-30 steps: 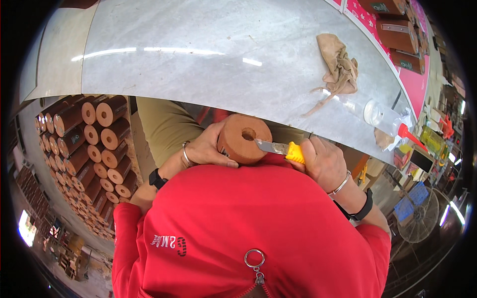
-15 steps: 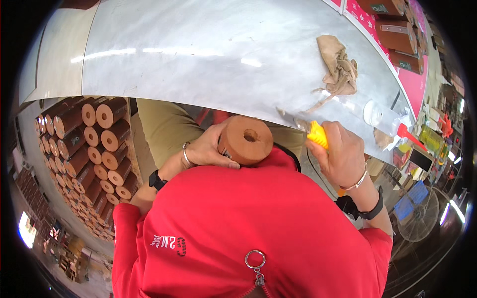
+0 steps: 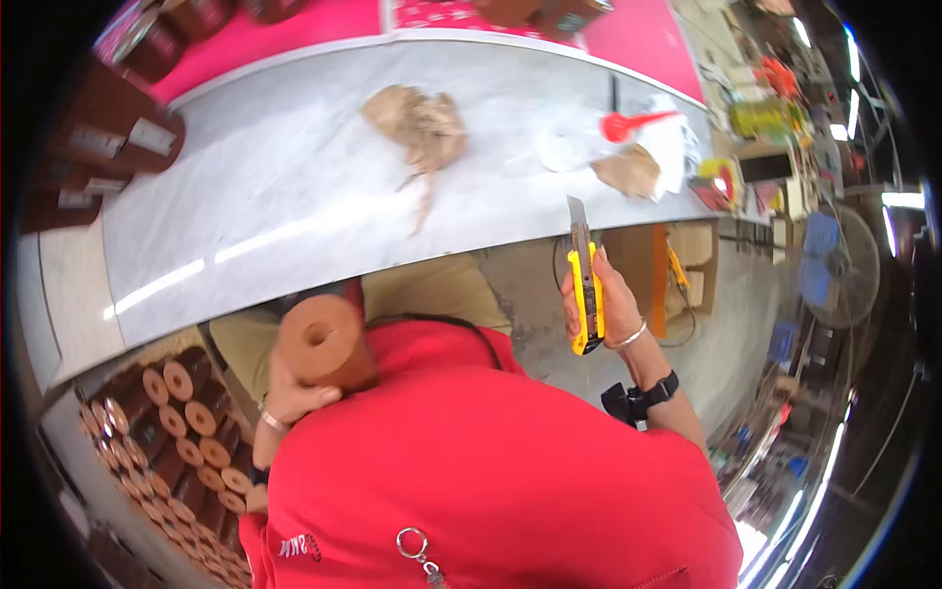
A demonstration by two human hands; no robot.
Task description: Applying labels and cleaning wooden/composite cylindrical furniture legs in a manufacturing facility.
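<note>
My left hand [image 3: 294,395] is closed around the side of a reddish-brown cylinder [image 3: 339,344] with a round hole in its end face. That cylinder rests against my red top, below the table's near edge, its holed end turned up and away from me. Off to the right, my right hand [image 3: 620,299] grips a yellow-and-black utility knife [image 3: 587,294]. Its blade is out and points up toward the table edge, well apart from the cylinder. The fingers of my left hand are partly hidden behind the cylinder.
On the grey table [image 3: 285,167] lie a crumpled tan cloth [image 3: 422,128], a red nozzle-like piece [image 3: 628,124] and a brown scrap [image 3: 628,172]. Labelled brown cylinders [image 3: 128,137] stand at the far left. Stacked cylinders [image 3: 196,422] fill the lower left; a fan [image 3: 846,263] is at right.
The view has swung right. The utility knife has turned from lying sideways near the table edge to pointing upward. The cylinder is still in my left hand and has tilted.
</note>
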